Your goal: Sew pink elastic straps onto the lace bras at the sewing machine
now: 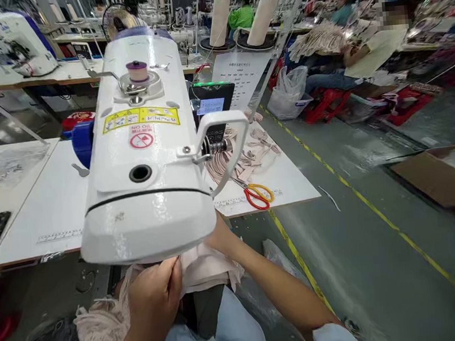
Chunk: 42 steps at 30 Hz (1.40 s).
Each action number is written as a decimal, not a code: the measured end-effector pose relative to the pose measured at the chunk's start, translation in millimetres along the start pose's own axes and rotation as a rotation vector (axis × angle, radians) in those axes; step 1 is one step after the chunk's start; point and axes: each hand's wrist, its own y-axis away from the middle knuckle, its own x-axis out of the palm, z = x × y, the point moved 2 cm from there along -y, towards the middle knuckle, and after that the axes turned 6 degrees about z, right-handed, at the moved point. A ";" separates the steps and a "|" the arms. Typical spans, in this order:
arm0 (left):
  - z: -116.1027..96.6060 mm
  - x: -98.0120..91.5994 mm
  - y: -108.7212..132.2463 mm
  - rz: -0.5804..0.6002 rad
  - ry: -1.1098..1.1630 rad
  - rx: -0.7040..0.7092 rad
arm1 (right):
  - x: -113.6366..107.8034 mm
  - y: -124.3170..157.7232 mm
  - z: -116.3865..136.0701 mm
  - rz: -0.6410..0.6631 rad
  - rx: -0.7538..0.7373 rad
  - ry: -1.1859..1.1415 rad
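Pale pink fabric piece (pixel 204 269) is lying under the front of the white sewing machine head (pixel 142 145); the left hand (pixel 154 297) is pinching its edge, apparently to feed it. The right hand (pixel 219 234) is reaching beneath the head, fingers hidden. Red-and-yellow-handled scissors (pixel 258 194) are lying on the white table (pixel 57 205).

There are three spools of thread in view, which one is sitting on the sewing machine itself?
The small purple spool on top of the white sewing machine; the two tall cream cones stand behind it.
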 end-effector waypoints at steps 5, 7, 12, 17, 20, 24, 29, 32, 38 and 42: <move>1.6 0.8 4.7 0.010 -0.027 0.025 | 0.8 -2.8 -1.7 0.038 -0.014 0.038; 4.3 -0.2 6.2 0.012 -0.039 0.033 | 1.5 -3.4 -2.5 0.046 -0.016 0.070; 6.1 -3.8 6.9 0.021 -0.047 0.105 | 2.0 -1.5 -1.9 0.016 -0.001 0.058; 6.7 -6.0 8.2 0.019 -0.060 0.088 | 1.7 1.1 2.0 0.011 -0.003 0.001; 6.5 -6.2 8.2 0.030 -0.079 0.101 | 1.1 1.1 1.4 0.005 0.007 0.005; 2.1 -5.5 5.5 0.021 -0.077 0.146 | 0.6 2.0 -2.8 -0.017 -0.004 0.015; -6.1 -4.6 3.5 0.010 -0.085 0.207 | -1.0 4.2 -5.0 -0.016 -0.009 -0.002; -9.1 -4.1 3.8 0.010 -0.075 0.231 | -3.4 5.1 -3.5 -0.016 0.016 -0.004; -10.8 -3.1 6.6 -0.009 -0.074 0.257 | -7.5 7.7 -1.5 -0.013 0.040 -0.034; -7.8 -1.8 10.4 -0.009 -0.042 0.247 | -7.5 9.8 -4.1 -0.024 0.040 -0.048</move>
